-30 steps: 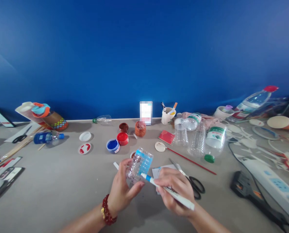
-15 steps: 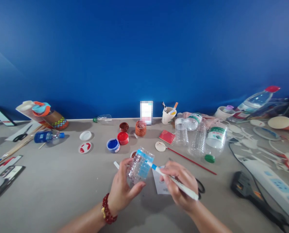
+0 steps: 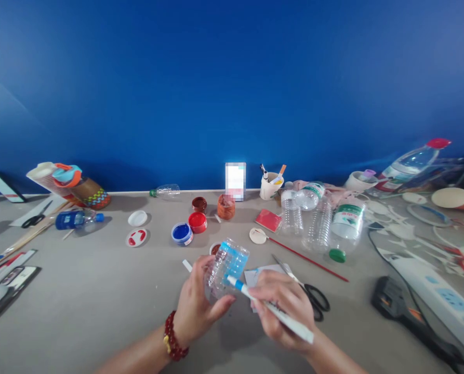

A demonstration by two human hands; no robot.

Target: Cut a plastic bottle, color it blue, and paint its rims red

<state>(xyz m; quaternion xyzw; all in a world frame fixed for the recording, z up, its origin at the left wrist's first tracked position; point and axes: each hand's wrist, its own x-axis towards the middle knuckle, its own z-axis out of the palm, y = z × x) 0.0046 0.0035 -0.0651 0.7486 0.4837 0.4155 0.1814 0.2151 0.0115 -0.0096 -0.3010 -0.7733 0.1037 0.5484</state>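
Note:
A clear ribbed plastic bottle piece (image 3: 219, 270) is held up off the table in my left hand (image 3: 200, 291), fingers and thumb around its lower left side. Blue colour covers a patch of its right side. My right hand (image 3: 282, 306) grips a white marker (image 3: 286, 318) with a blue end; its tip touches the bottle piece at the lower edge of the blue patch. Beneath my right hand lies a white paper (image 3: 255, 275), partly covered. Black-handled scissors (image 3: 315, 298) rest just to the right of it.
Open paint jars, blue (image 3: 182, 234), red (image 3: 197, 222) and brown (image 3: 199, 204), stand beyond my hands. A thin red stick (image 3: 309, 257) leans on a round lid (image 3: 257, 236). Clear bottles (image 3: 317, 223) crowd the right, near a glue gun (image 3: 391, 296) and power strip (image 3: 434, 296).
The marker and my right hand have moved down and slightly left along the bottle piece. More of the scissors shows now. My left hand has barely shifted.

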